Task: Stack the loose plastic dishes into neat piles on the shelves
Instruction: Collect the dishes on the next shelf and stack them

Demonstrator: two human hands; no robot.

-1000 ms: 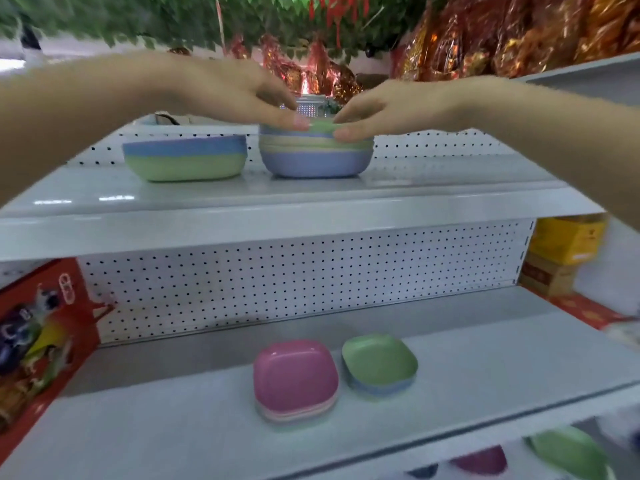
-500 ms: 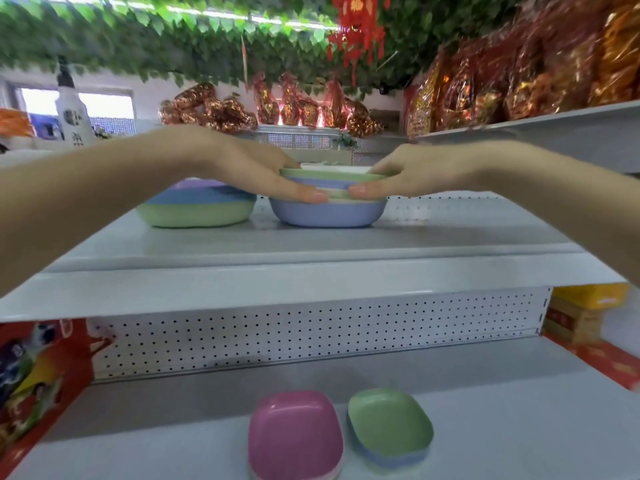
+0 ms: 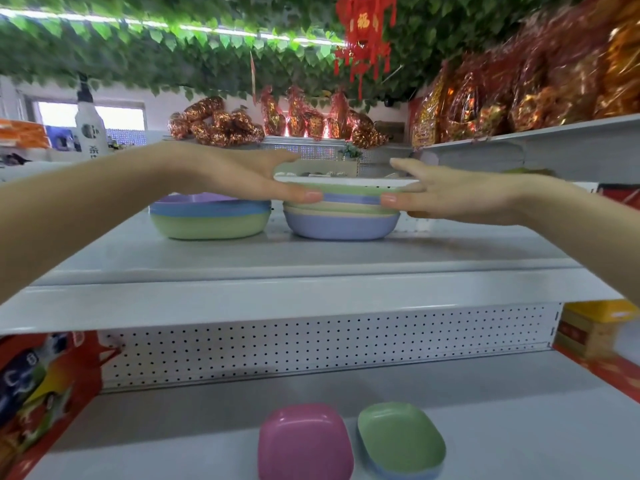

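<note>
1. Dish stack (image 3: pixel 341 216): green, blue, cream and lilac dishes, nested; mid-width on the upper shelf (image 3: pixel 311 261), nearer its back edge than its front.
2. Left hand (image 3: pixel 235 174): fingers straight, pressed together, tips against the stack's left rim.
3. Right hand (image 3: pixel 457 195): fingers straight, one tip on the right rim, thumb lifted apart.
4. Neighbouring pile (image 3: pixel 209 220): just beside the stack, leftward.
5. Risks, as we judge them: uneven pressure could skew the upper dishes, or slide the whole stack into the neighbouring pile.
6. Lower shelf (image 3: pixel 519 427): pink dish (image 3: pixel 304 441) and green dish (image 3: pixel 401 434), near its front edge.
</note>
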